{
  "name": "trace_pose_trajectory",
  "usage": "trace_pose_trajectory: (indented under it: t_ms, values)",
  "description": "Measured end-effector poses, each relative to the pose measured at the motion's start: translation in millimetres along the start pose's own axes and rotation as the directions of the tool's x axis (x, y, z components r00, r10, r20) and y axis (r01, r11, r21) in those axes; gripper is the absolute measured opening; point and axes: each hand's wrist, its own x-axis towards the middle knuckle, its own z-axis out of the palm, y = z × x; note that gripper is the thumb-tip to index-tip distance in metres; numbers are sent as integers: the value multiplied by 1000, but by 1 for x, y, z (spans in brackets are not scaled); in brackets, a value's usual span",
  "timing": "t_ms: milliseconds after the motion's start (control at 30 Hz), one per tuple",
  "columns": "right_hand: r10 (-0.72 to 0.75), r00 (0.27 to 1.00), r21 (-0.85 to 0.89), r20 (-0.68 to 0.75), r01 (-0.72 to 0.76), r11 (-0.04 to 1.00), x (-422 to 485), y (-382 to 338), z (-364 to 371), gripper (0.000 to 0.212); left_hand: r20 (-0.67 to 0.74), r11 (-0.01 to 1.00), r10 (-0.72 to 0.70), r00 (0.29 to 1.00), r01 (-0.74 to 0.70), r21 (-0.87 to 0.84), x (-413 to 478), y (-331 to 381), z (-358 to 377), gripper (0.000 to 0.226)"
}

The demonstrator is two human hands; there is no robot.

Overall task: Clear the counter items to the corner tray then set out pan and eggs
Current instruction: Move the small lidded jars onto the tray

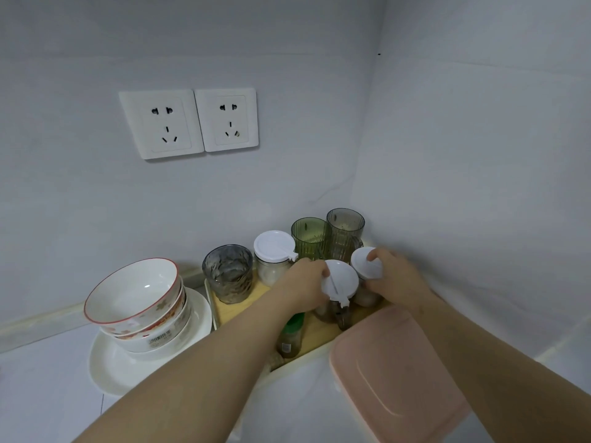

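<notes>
A yellow wooden tray (230, 310) sits in the counter corner. My left hand (302, 284) grips a white-lidded seasoning jar (339, 279) over the tray. My right hand (398, 278) holds a second white-lidded jar (364, 260) just right of it. A third white-lidded jar (273, 247), a grey glass (227, 273), a green ribbed cup (308, 233) and a grey ribbed cup (345, 223) stand on the tray. A small green-capped bottle (291, 335) stands at the tray's front, partly hidden by my left arm.
Stacked bowls (134, 298) rest on a white plate (105, 366) left of the tray. A pink box lid (393, 372) lies at the front right. Two wall sockets (192, 123) sit above. Walls close the corner behind and to the right.
</notes>
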Motion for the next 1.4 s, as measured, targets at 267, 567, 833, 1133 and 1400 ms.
trace_pose_trajectory:
  t_ms: [267, 567, 833, 1133, 1400]
  values:
    - [65, 993, 69, -97, -58, 996, -3, -1, 3, 48, -48, 999, -42, 998, 41, -28, 3, 8, 6, 46]
    - [118, 993, 173, 12, -118, 978, 1, 7, -8, 51, -100, 989, -148, 984, 145, -44, 1, 23, 18, 48]
    - [137, 990, 180, 9, -137, 974, -4, 9, -2, 55, -169, 985, -174, 970, 173, -24, -1, 32, 26, 50]
    - [74, 997, 272, 24, -78, 959, -9, 22, -2, 58, -55, 1000, 31, 998, -31, -3, 9, 24, 19, 64]
    - [62, 998, 338, -9, -55, 940, 2, 33, -1, 58, -97, 995, -85, 992, 88, 36, 13, 24, 17, 83]
